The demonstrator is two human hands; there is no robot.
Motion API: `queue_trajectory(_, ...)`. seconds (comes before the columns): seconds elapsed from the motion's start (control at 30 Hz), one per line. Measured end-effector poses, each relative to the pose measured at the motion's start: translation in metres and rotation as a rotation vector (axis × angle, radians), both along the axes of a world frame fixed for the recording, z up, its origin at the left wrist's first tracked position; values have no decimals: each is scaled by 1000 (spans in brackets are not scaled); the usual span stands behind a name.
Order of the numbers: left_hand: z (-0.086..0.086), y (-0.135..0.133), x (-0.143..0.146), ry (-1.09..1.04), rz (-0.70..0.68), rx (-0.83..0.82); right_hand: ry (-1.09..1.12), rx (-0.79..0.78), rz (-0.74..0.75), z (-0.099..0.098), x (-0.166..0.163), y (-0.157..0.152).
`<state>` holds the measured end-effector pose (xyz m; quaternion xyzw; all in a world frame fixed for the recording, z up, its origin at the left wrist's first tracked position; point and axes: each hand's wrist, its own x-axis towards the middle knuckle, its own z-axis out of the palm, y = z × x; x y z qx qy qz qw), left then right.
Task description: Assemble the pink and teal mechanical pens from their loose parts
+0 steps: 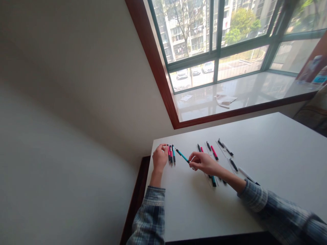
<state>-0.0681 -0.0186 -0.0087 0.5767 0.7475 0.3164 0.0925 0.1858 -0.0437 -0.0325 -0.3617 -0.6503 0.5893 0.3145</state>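
My right hand [203, 162] pinches a teal and black pen [182, 155] near one end, its other end pointing up and left above the table. My left hand [160, 157] rests at the table's left side, fingers loosely bent and apart, touching or right beside the leftmost pen of a row. In that row, two red and black pens [171, 154] lie next to another teal and black pen [174, 155], all side by side. Right of and partly behind my right hand lie loose pen parts, among them a red barrel [214, 152] and a teal barrel [213, 181].
The white table [189, 211] meets the wall at its left and far sides. Black grip pieces [233, 165], thin refills and a white barrel [246, 175] are spread on its right part. Beyond is a window sill [199, 105] with crumpled paper [226, 99] and bottles [319, 75].
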Motion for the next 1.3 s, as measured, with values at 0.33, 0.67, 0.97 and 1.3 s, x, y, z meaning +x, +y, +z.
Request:
queue_trajectory(0.33, -12, -1, 2, 63, -21, -141, -555, 297, -74, 19, -45, 31)
queue_trajectory(0.67, -13, 0, -1, 87, -20, -171, -747, 360, -82, 11, -79, 35)
queue_trajectory(0.97, -6, -3, 2, 80, -16, -180, -814, 397, -87, 18, -82, 31)
queue_trajectory(1.3, -7, -1, 3, 68, -17, -167, -796, 409, -80, 11, -79, 39)
